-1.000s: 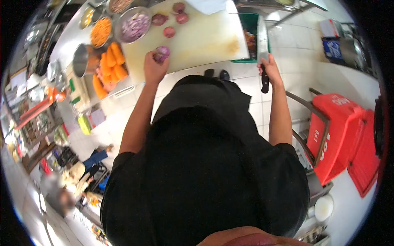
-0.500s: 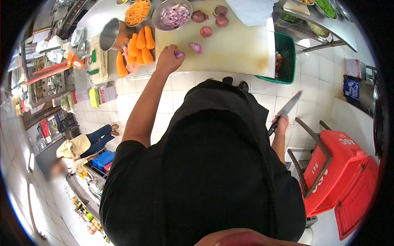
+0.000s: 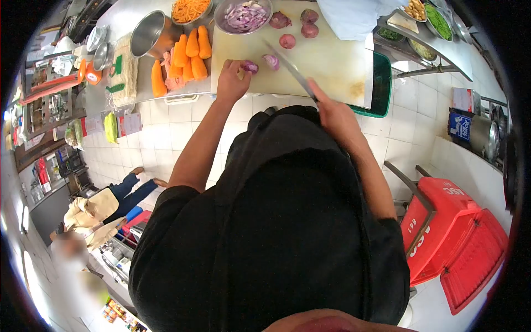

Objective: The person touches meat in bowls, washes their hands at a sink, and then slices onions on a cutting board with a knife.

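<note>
Left hand [image 3: 232, 83] is pinching onion piece [image 3: 251, 67] over cutting board [image 3: 334, 66]; right hand [image 3: 336, 116], apart, is gripping knife [image 3: 297, 77]. Steel bowl [image 3: 222, 21] is holding cut onion [image 3: 246, 16]; second bowl [image 3: 192, 22], cropped, is apparently holding shredded carrot [image 3: 189, 9].

At four o'clock, the red box [image 3: 442, 228] bears white lettering: "ASC" on one face, and the number "841" on the adjoining one, near larger white letters that are partly hidden. Toward three o'clock, the blue pack [image 3: 459, 126] has white lettering too blurred to read; marks on the sheet [image 3: 133, 126] at half past nine are too small.
</note>
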A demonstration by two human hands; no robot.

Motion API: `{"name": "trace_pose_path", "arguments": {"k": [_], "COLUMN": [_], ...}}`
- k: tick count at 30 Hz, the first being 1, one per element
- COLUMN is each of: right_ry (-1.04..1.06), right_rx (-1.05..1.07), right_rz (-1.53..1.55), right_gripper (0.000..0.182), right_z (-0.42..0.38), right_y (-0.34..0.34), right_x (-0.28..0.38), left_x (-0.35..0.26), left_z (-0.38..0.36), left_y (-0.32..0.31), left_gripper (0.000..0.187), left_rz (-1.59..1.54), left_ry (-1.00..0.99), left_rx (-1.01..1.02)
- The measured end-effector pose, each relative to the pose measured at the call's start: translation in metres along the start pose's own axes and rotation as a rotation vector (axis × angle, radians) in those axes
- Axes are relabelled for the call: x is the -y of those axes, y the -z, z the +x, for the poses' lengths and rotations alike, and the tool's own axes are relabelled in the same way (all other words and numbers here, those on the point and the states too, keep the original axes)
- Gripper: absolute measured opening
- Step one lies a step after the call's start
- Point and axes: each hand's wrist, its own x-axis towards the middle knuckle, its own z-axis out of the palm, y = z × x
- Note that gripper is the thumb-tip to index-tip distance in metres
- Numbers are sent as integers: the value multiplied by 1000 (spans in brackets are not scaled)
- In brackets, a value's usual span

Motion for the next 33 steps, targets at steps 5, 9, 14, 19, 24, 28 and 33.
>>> {"name": "trace_pose_path", "arguments": {"k": [5,9,14,19,24,28,33], "right_ry": [179,144,123,115,125,68,117], "right_rx": [113,163,160,189,160,233,155], "right_rz": [-203,-354,-340,-360,-271,-343,-279], "right_gripper": [77,81,83,85,85,86,87], "right_z": [37,27,52,63,65,69,66], "right_y": [-19,-4,-28,-18,-33,-19,-37], "right_x": [30,48,40,63,50,67,48], "left_x": [8,2,-4,14,15,19,13], "left_z": [0,1,1,3,0,3,-1], "left_y": [-1,4,4,-3,-4,3,-6], "left_gripper": [24,21,20,19,21,21,20], "left_rz": [-36,-64,-107,-147,-120,-174,-134], "left_ry": [6,20,68,28,11,50,4], "left_rx": [-50,-35,-13,-51,-43,-36,-97]}}
